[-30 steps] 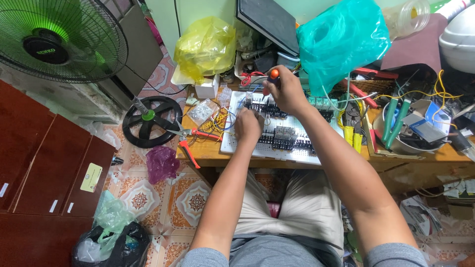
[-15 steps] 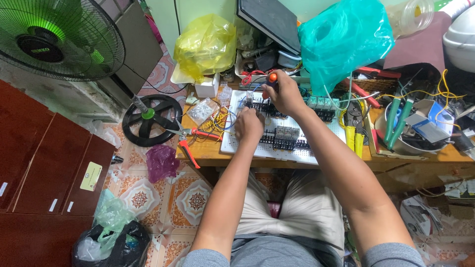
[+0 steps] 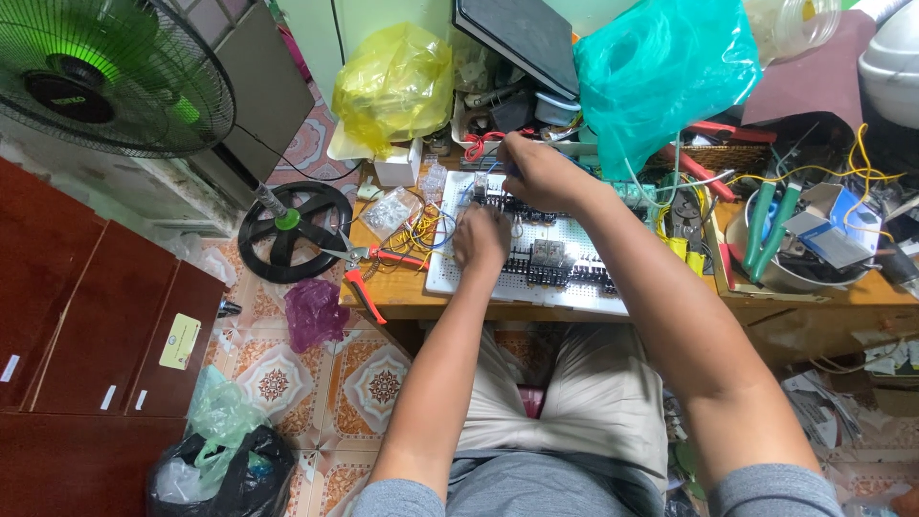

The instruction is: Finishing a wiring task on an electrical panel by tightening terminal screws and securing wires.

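The white board (image 3: 565,278) lies on the wooden table (image 3: 402,302) in front of the person, rows of black parts across it; the left hand (image 3: 481,239) rests on its near-left part, fingers curled down, what they pinch hidden; the right hand (image 3: 541,172) is bunched at its far edge, whether it grips anything cannot be told; the two hands are apart. A yellow bag (image 3: 392,81) sits far left, a teal bag (image 3: 661,72) far right, its contents unclear; a clear packet (image 3: 388,213) lies left of the board; red-handled cutters (image 3: 369,273) hang over the table's left edge; a pale yellow label (image 3: 179,342) marks the brown cabinet (image 3: 86,325).
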